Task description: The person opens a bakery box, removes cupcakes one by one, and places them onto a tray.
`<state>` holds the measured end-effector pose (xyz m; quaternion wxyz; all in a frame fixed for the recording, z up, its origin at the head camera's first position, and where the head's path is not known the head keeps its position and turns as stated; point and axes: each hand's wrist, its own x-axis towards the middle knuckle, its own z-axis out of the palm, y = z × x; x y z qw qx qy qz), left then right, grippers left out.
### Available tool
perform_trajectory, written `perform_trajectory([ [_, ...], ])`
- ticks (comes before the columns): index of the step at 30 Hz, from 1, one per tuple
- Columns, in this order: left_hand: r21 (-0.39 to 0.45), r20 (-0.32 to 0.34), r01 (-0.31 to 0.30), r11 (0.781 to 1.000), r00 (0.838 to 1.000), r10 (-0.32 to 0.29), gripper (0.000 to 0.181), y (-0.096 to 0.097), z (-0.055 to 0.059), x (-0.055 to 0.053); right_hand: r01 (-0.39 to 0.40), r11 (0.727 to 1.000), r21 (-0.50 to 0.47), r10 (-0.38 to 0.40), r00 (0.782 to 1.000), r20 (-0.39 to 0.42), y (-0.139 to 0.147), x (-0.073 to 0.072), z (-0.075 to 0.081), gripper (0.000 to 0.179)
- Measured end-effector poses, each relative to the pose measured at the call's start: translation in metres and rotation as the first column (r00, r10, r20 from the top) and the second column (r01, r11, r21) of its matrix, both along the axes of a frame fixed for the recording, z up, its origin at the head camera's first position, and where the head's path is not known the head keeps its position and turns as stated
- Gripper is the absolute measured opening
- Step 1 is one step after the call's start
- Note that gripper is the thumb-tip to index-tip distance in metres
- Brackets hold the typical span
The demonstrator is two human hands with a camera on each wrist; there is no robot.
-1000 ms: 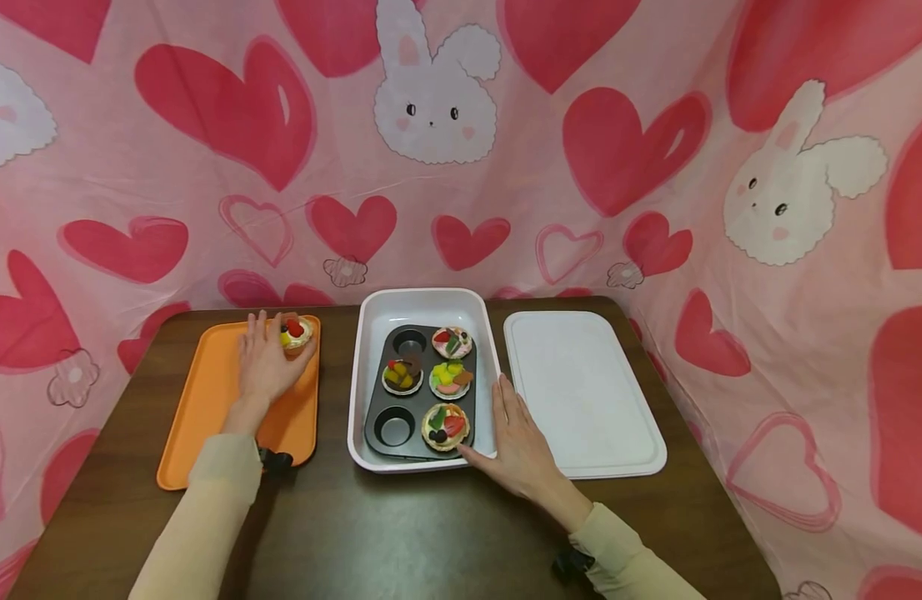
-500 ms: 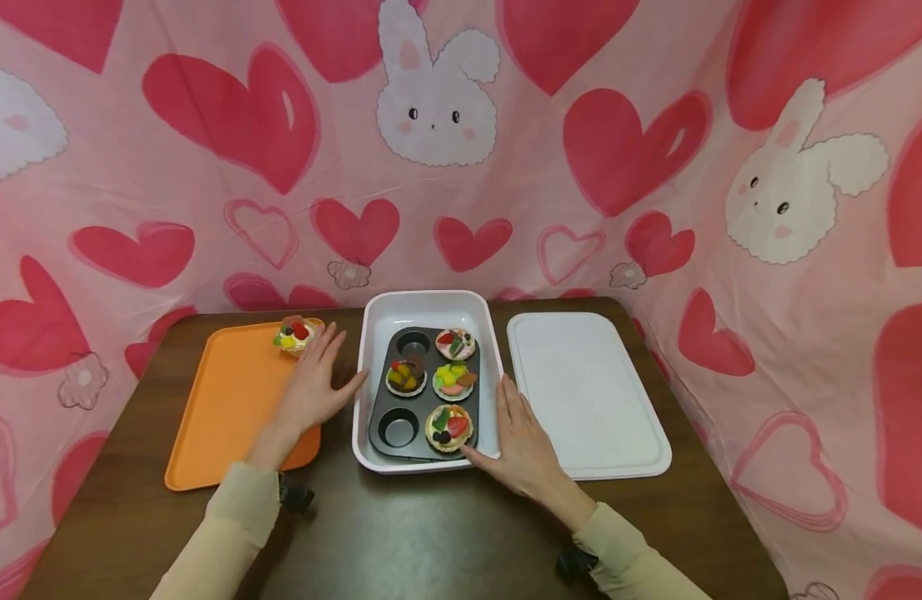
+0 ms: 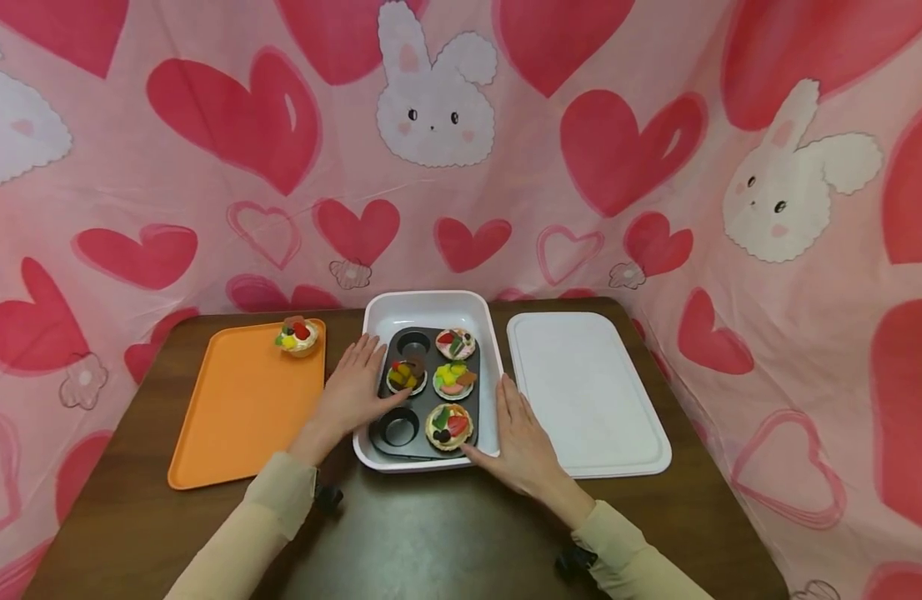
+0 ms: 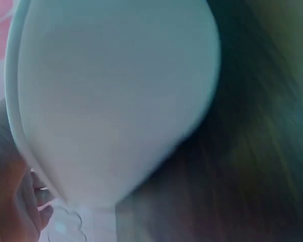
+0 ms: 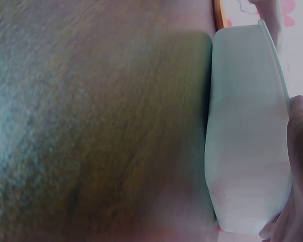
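Observation:
A deep white rectangular tub (image 3: 419, 467) stands mid-table in the head view. Inside it lies a dark muffin pan (image 3: 423, 408) with several fruit tarts (image 3: 453, 379) in its wells; its far-left and near-left wells hold no tart. My left hand (image 3: 348, 393) is at the tub's left rim, fingers extended along it and thumb reaching over the pan. On the opposite side, my right hand (image 3: 527, 450) rests against the tub's right rim, with straight fingers and the thumb at the near corner. In both wrist views the tub's outer wall (image 5: 247, 126) fills much of the picture.
An orange tray (image 3: 243, 408) lies to the left, with a fruit tart (image 3: 298, 337) at its far right corner. To the right is a flat white tray or lid (image 3: 590, 400). A pink cloth with hearts and rabbits (image 3: 438, 200) hangs behind the brown table (image 3: 423, 533).
My left hand has let go of the tart on the orange tray and moved right to the tub's left rim. The right hand has stayed at the tub.

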<state>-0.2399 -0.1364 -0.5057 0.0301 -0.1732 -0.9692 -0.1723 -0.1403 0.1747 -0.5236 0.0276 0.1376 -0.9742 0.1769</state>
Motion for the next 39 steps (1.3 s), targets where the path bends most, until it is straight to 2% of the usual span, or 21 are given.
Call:
perform_trajectory([
  [4, 0.041, -0.007, 0.037, 0.998, 0.999, -0.037, 0.100, 0.016, 0.000, -0.002, 0.013, 1.000, -0.003, -0.013, 1.000, 0.006, 0.001, 0.000, 0.000, 0.123],
  [9, 0.063, 0.009, 0.030, 0.998, 0.999, -0.030, 0.095, 0.026, -0.005, -0.002, 0.016, 1.000, -0.018, -0.015, 0.999, 0.028, 0.000, 0.000, -0.002, 0.124],
  [14, 0.064, -0.010, 0.015, 0.998, 1.000, -0.015, 0.088, 0.028, -0.009, -0.003, 0.025, 0.999, -0.031, -0.023, 0.999, 0.034, 0.000, 0.001, -0.002, 0.124],
  [22, 0.024, -0.048, 0.000, 1.000, 0.999, 0.001, 0.083, 0.028, -0.013, -0.003, 0.025, 0.999, -0.024, -0.025, 0.999, 0.031, -0.001, 0.000, -0.002, 0.123],
  [29, 0.011, -0.061, -0.032, 0.999, 0.998, 0.032, 0.077, 0.027, -0.012, -0.002, 0.024, 0.999, -0.030, -0.023, 0.999, 0.029, -0.003, -0.001, -0.003, 0.123],
  [34, -0.005, -0.082, -0.018, 1.000, 0.997, 0.017, 0.071, 0.028, -0.012, -0.002, 0.027, 0.999, -0.031, -0.026, 0.999, 0.024, -0.004, 0.000, -0.003, 0.123],
  [39, 0.003, -0.068, -0.010, 1.000, 0.998, 0.010, 0.071, 0.029, -0.011, -0.002, 0.037, 0.999, -0.024, -0.037, 0.999, 0.015, -0.003, 0.001, -0.002, 0.123],
])
